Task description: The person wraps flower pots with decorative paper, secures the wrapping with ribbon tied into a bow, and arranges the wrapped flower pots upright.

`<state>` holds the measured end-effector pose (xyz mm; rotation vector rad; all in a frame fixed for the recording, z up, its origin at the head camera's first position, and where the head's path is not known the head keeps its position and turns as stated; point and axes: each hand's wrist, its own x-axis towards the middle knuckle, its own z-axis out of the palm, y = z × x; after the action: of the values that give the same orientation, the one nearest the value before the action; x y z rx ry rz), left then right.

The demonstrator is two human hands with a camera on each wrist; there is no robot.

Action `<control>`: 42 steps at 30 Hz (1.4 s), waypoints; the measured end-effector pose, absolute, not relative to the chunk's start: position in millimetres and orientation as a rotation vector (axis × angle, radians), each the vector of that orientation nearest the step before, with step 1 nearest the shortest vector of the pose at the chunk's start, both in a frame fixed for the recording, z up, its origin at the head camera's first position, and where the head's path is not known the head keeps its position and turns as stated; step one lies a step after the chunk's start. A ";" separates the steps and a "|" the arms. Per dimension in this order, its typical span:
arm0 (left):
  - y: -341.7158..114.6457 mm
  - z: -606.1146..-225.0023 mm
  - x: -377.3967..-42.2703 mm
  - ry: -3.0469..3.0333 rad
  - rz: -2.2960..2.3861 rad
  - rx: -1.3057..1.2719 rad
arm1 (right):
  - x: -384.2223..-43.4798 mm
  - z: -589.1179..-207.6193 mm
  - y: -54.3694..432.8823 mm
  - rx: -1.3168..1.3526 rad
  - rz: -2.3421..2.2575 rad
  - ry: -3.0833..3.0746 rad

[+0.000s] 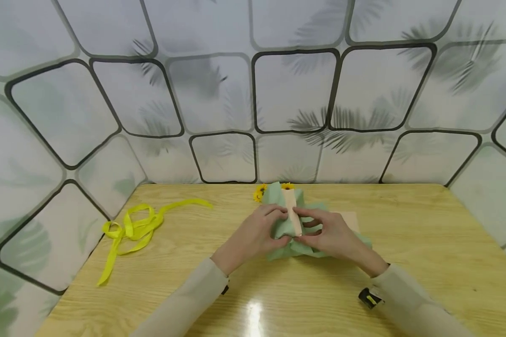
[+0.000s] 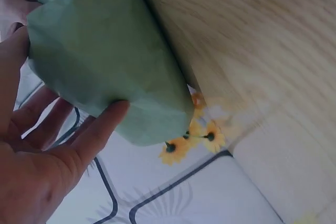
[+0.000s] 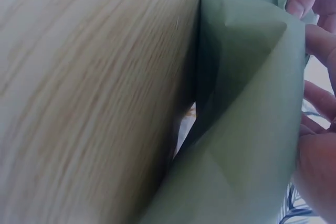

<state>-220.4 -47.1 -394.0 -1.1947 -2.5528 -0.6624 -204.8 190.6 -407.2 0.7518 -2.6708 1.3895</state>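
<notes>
Light green wrapping paper (image 1: pixel 316 251), folded and crumpled into a bundle, lies toward the back of the table. A pale peach strip (image 1: pixel 292 213) runs down its front between the hands. On the bundle's left side my left hand (image 1: pixel 257 231) grips the paper, fingers over the top and thumb near the lower edge. From the right, my right hand (image 1: pixel 335 234) pinches the paper beside the strip with fingertips and thumb. The left wrist view shows a smooth green side (image 2: pixel 105 45); in the right wrist view the paper hangs in a deep fold (image 3: pixel 252 103).
Yellow flowers (image 1: pixel 259 192) with dark centres show behind the bundle. A tangled yellow ribbon (image 1: pixel 141 228) lies on the wooden table (image 1: pixel 219 299) at left. A flat peach piece (image 1: pixel 350 220) sits behind my right hand. Patterned cloth walls (image 1: pixel 219 103) border the table.
</notes>
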 end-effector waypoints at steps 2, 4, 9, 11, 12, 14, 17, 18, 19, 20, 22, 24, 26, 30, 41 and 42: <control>-49.0 -393.2 -217.2 -2.558 -0.612 -1.181 | -202.9 -406.9 190.2 0.788 1.395 -2.659; -50.0 -393.8 -215.5 -2.545 -0.564 -1.172 | -201.9 -406.8 190.6 0.807 1.416 -2.657; -51.9 -399.0 -215.2 -2.479 -0.496 -1.145 | -199.6 -403.5 198.9 0.760 1.463 -2.708; -51.8 -400.3 -215.6 -2.468 -0.497 -1.138 | -198.0 -399.2 206.2 0.671 1.351 -2.721; -51.5 -400.7 -215.9 -2.468 -0.498 -1.140 | -197.3 -396.6 211.4 0.607 1.264 -2.730; -50.8 -401.0 -216.5 -2.473 -0.510 -1.151 | -196.1 -390.3 224.4 0.451 1.093 -2.764; -50.6 -400.8 -216.9 -2.490 -0.536 -1.174 | -195.4 -383.7 247.2 0.241 0.911 -2.913; -50.6 -400.5 -217.2 -2.497 -0.540 -1.180 | -195.3 -382.6 255.0 0.192 0.863 -2.978; -50.6 -399.9 -217.3 -2.501 -0.544 -1.185 | -195.2 -382.1 262.2 0.154 0.827 -3.048; -50.7 -399.5 -217.4 -2.506 -0.542 -1.188 | -194.9 -382.6 268.3 0.122 0.821 -3.121; -50.6 -398.3 -217.6 -2.514 -0.531 -1.194 | -194.9 -385.1 277.4 0.068 0.872 -3.248; -50.5 -397.1 -217.8 -2.519 -0.515 -1.197 | -195.0 -388.8 282.4 0.014 0.993 -3.329; -50.1 -396.3 -218.1 -2.523 -0.497 -1.200 | -195.6 -392.2 284.3 -0.038 1.153 -3.366; -48.6 -395.2 -219.4 -2.520 -0.465 -1.216 | -197.8 -397.2 286.8 -0.042 1.374 -3.296; -44.5 -399.4 -231.7 -2.407 -0.314 -1.270 | -197.7 -388.3 296.4 0.084 2.037 -2.943; -43.6 -400.2 -232.8 -2.398 -0.307 -1.282 | -197.7 -388.3 295.9 0.085 2.083 -2.930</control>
<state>-232.8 -43.6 -400.2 -1.2823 -2.3977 -0.3069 -197.7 295.9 -388.3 0.0845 -2.9299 2.0828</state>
